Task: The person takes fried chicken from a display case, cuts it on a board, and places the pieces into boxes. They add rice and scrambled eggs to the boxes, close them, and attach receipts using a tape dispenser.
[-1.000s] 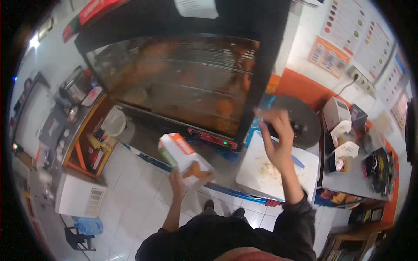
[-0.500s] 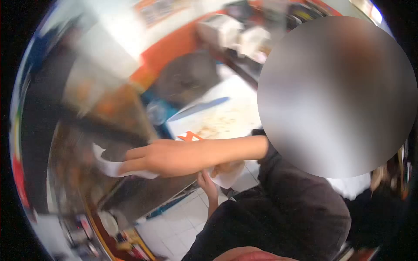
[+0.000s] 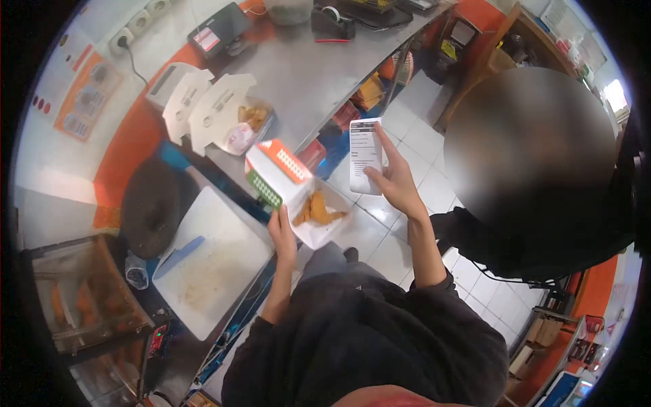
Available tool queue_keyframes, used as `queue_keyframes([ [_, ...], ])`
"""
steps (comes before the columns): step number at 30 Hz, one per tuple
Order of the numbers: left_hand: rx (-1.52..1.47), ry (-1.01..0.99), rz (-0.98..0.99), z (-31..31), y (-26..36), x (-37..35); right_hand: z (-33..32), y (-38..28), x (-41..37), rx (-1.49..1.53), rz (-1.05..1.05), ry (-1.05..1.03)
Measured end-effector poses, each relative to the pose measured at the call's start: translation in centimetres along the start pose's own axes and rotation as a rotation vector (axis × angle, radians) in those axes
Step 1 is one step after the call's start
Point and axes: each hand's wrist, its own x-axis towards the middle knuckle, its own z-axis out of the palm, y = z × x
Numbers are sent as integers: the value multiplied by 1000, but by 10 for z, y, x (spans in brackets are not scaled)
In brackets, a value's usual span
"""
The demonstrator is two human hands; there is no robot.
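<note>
My left hand (image 3: 283, 234) grips an open takeaway box (image 3: 279, 178) by its near left side. The box has a white lid with orange and green printing, and fried chicken (image 3: 317, 210) lies inside it. In my right hand (image 3: 399, 178) is a printed receipt (image 3: 364, 159), pinched upright between thumb and fingers, to the right of the box. Just beyond the held box, other open white boxes (image 3: 213, 112) stand on the metal counter, one with fried food (image 3: 253, 117) and a small wrapped item in it.
A white cutting board (image 3: 224, 254) with a blue knife (image 3: 182, 254) lies at the left, beside a dark round block (image 3: 150, 207). Front left stands a glass food case (image 3: 91, 292). A tape dispenser (image 3: 332, 25) sits on the metal counter (image 3: 305, 74). A person in black (image 3: 556, 237) is close at right.
My right hand has swung from the far left, across my left arm, to the right with the white paper. My left hand, with the box, is now farther left in view. The view has turned.
</note>
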Motion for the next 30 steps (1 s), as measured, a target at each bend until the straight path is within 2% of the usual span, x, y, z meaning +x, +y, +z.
queue_keyframes([
  [2, 179, 1, 57, 31, -16, 49, -20, 15, 27, 41, 86, -11],
  [3, 107, 17, 93, 56, -10, 70, -30, 28, 44, 26, 56, 11],
  [4, 145, -22, 34, 73, -13, 97, -39, 39, 61, 8, 22, 32],
  [6, 22, 33, 101, 116, -13, 147, -49, 52, 95, 69, 27, 24],
  [8, 61, 20, 99, 152, -36, 208, -68, 70, 140, 175, 28, 14],
  [10, 81, 114, 123, 185, -43, 266, -84, 81, 188, 169, 33, 27],
  [13, 249, 197, 95, 194, -71, 340, -102, 106, 240, 81, 58, 6],
  [15, 219, 233, 141, 201, -77, 383, -114, 124, 275, -48, 17, -21],
  [16, 220, 255, 166, 199, -84, 393, -120, 130, 289, -54, 19, -35],
  [18, 316, 192, 79, 200, -69, 415, -126, 134, 317, -146, 229, -92],
  [19, 402, 125, 23, 202, -59, 431, -133, 151, 338, -137, 136, -93],
  [20, 411, 137, 21, 193, -66, 437, -133, 156, 348, -128, 135, -104],
  [22, 702, 339, -49, 181, -91, 441, -138, 169, 376, -112, 167, -121],
  [23, 703, 365, -55, 188, -64, 426, -135, 176, 383, 84, 187, -116],
  [25, 646, 391, -120, 245, 31, 399, -141, 172, 416, 81, 300, -227],
  [27, 359, 154, 28, 306, 38, 403, -138, 189, 450, 182, 272, -327],
  [29, 80, -13, -127, 368, 28, 412, -149, 200, 480, 147, 257, -501],
  [30, 82, 37, -147, 384, 27, 420, -153, 201, 495, 107, 223, -627],
])
